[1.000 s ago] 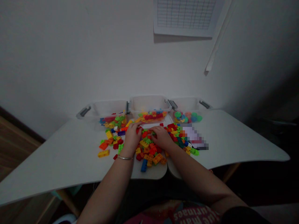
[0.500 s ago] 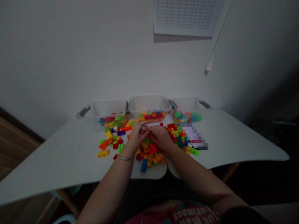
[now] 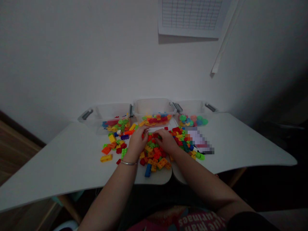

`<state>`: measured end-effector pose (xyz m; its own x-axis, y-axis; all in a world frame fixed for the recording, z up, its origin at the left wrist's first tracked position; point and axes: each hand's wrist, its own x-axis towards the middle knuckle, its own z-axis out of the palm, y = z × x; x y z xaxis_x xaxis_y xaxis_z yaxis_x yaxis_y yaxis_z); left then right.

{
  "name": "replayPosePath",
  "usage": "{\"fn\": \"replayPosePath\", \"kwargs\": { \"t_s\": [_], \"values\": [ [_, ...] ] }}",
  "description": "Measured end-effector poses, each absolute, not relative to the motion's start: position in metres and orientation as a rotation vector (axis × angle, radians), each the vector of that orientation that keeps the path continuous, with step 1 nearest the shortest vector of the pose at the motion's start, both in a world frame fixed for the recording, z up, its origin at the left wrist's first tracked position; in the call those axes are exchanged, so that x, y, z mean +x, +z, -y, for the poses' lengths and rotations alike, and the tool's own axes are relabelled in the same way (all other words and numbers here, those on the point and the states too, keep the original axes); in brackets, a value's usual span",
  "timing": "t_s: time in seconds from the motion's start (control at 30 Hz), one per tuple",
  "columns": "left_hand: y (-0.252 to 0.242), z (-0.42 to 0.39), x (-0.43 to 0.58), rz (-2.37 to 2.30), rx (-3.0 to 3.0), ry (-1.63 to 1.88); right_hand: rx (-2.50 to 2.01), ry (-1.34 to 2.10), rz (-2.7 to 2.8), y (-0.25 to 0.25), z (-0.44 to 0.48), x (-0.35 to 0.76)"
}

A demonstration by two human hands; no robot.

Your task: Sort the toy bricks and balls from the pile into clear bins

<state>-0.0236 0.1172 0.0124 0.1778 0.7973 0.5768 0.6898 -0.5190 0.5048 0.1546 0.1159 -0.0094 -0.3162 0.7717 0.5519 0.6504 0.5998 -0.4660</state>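
Over a loose pile of toy building bricks (image 3: 156, 153), my two hands are held a short way apart. My left hand (image 3: 137, 141) is at the pile's left side, fingers and thumb curled inward; a spot of red shows between them, but what it is stays unclear. Opposite it, my right hand (image 3: 167, 140) bends its fingers and thumb towards each other around a small dark red brick (image 3: 156, 135), partly hidden. Red, orange, yellow and green bricks lie between and below the hands. A blue brick (image 3: 148, 170) lies nearest the front edge.
Clear plastic bins stand along the wall: a left bin (image 3: 112, 110), a middle bin (image 3: 154, 104) and a right bin (image 3: 192, 107), each with coloured pieces inside. A blurred printed sheet (image 3: 199, 141) lies right of the pile on the white table (image 3: 240, 141). A gridded paper (image 3: 191, 16) hangs above.
My hands were together at the fingertips over the pile. Now they have parted, the left hand shifting left, and a gap with bricks showing lies between them.
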Motion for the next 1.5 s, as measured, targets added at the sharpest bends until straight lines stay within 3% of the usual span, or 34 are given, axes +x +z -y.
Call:
{"fn": "replayPosePath", "kwargs": {
  "t_s": [0.33, 0.77, 1.13, 1.5],
  "values": [
    [0.004, -0.123, -0.030, -1.786, 2.412, 0.964, -1.072, 0.206, 1.863, -0.002, -0.124, 0.154],
    [0.007, -0.119, -0.028, -1.944, 2.402, 0.812, -1.073, -0.040, 1.579, 0.079, -0.163, 0.182],
    [0.002, -0.120, -0.028, -1.946, 2.367, 0.773, -1.410, -0.133, 1.851, 0.065, -0.202, 0.176],
    [0.006, -0.119, -0.026, -1.930, 2.367, 0.731, -1.366, -0.232, 2.028, 0.064, -0.189, 0.181]
  ]
}}
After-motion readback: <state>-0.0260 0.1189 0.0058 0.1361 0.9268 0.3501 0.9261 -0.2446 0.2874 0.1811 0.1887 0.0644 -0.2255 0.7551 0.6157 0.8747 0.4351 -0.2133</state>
